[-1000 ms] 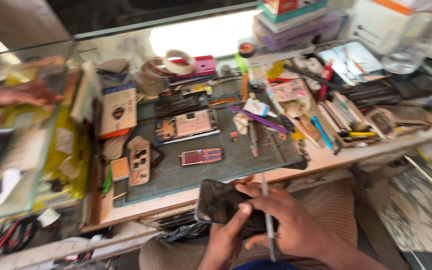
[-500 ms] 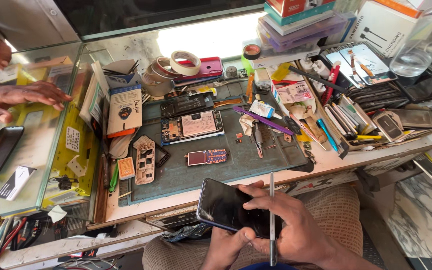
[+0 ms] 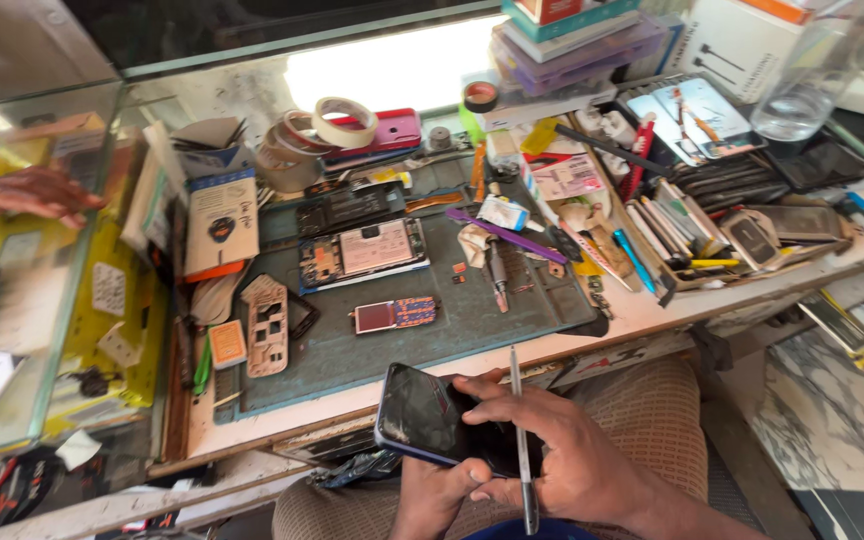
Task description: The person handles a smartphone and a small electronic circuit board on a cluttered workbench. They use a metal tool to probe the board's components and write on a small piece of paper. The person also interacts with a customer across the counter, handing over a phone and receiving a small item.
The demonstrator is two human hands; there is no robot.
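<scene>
Holding phone over lap, tool across it

Gripping: left hand (image 3: 439, 492) comes up from below, fingers closed round the lower edge of the dark glossy slab smartphone (image 3: 422, 412). Phone sits over the lap, just off the near edge of the desk (image 3: 642, 312), not on it. Screen faces up, dark.

Right hand (image 3: 562, 455) lies over the phone's right half, fingers partly curled and spread on the glass. It also pinches a thin grey metal rod tool (image 3: 520, 440) between the fingers. Cannot tell how tight that pinch is.

Key relation: phone's long axis runs left-up to right-down, and the rod runs almost straight away from the body, so it crosses the phone's right end. Rod tip points at the desk edge, clear of the glass. Both hands touch the phone; the left carries it, the right is the one on top.

Counts on the grey-green work mat (image 3: 512, 318):
- one opened phone body with exposed board (image 3: 364, 252)
- one small keypad handset, face up (image 3: 395, 314)
- one beige plastic inner frame (image 3: 267, 325)
- one purple-handled tool (image 3: 505, 235)

Behind the mat: two rolls of tape (image 3: 312, 135), overlapping, and one red phone (image 3: 392, 128) just beside them.

A second person's hand (image 3: 22, 192) rests on the glass case at far left, well apart from the phone.
</scene>
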